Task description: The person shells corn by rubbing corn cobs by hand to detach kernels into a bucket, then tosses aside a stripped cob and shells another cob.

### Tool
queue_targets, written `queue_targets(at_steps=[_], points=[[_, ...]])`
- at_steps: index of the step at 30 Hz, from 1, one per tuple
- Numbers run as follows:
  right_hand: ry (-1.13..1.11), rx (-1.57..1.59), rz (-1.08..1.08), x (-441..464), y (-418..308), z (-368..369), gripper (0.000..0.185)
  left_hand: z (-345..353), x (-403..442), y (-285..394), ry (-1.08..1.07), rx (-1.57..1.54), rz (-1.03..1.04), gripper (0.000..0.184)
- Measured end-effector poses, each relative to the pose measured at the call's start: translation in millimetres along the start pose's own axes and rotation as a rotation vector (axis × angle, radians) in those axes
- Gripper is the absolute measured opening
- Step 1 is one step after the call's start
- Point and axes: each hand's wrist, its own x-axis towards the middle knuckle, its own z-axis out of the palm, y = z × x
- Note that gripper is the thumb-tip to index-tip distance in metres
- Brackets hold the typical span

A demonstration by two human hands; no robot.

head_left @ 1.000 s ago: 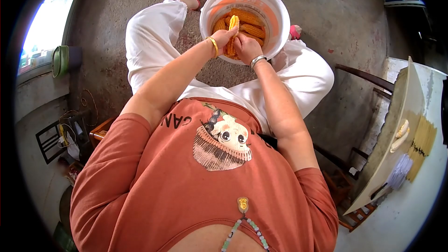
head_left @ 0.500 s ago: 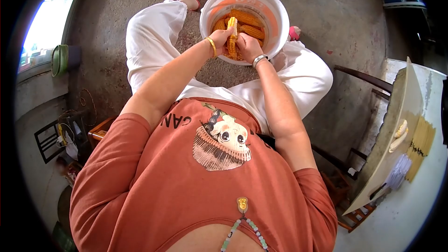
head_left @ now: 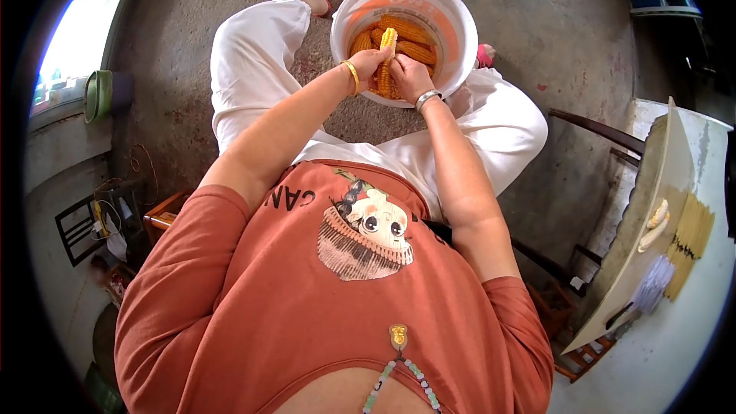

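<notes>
In my left hand is an ear of corn, held upright over the bucket with its yellow kernels showing and a paler strip along one side. The fingers of my right hand are closed against the lower right side of the same ear; their tips are partly hidden. Below both hands, the white plastic bucket stands between my legs. Inside it lie several more ears of corn, with loose kernels near its close side.
At the right is a table with a board on it, carrying a pale elongated item and a whitish bundle. A dark wooden chair arm extends beside my right leg. A green container sits by the window at left.
The ear has turned slightly in my hands, so less of its pale side shows. My hands stay at almost the same place over the bucket.
</notes>
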Motion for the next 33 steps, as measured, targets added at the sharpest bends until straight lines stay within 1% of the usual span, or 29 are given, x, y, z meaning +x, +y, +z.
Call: queue_targets(at_steps=[3, 7, 10, 13, 16, 19, 22, 25, 28, 33], points=[[0.027, -0.035, -0.014, -1.0, -6.3, -1.5, 0.040, -3.0, 2.6, -1.1, 0.026, -0.040, 0.000, 0.042], [0.068, -0.025, 0.007, 1.9, 0.6, -0.3, 0.039, -5.8, 7.0, -0.8, 0.062, -0.166, -0.007, 0.043], [0.085, -0.019, 0.036, 2.5, 3.7, -1.8, 0.035, -4.0, 2.0, 2.2, 0.088, -0.259, 0.044, 0.043], [0.130, 0.025, 0.005, 1.5, 0.8, -0.9, 0.038, -3.4, 3.8, 1.0, 0.093, -0.232, 0.049, 0.042], [0.063, 0.040, 0.041, -2.5, -14.5, -7.3, 0.040, -5.4, 3.6, 1.2, 0.085, -0.195, 0.041, 0.041], [-0.035, -0.055, 0.027, -6.6, -24.3, -9.2, 0.041, -12.5, 12.4, -2.8, 0.065, -0.143, 0.036, 0.040], [-0.028, -0.137, -0.051, -5.5, -21.0, -4.9, 0.036, -5.6, 7.2, -1.7, 0.129, -0.092, 0.029, 0.041], [0.014, -0.116, -0.177, -4.0, -11.2, -1.4, 0.030, -3.4, 7.3, -1.7, 0.139, -0.105, 0.014, 0.041], [-0.028, -0.164, -0.154, -3.5, -8.4, -3.7, 0.024, -1.0, 6.2, 1.3, 0.165, -0.050, -0.015, 0.042], [-0.025, -0.235, -0.086, -2.9, -0.4, 3.9, 0.022, -4.2, 17.7, -1.8, 0.145, 0.028, -0.048, 0.044]])
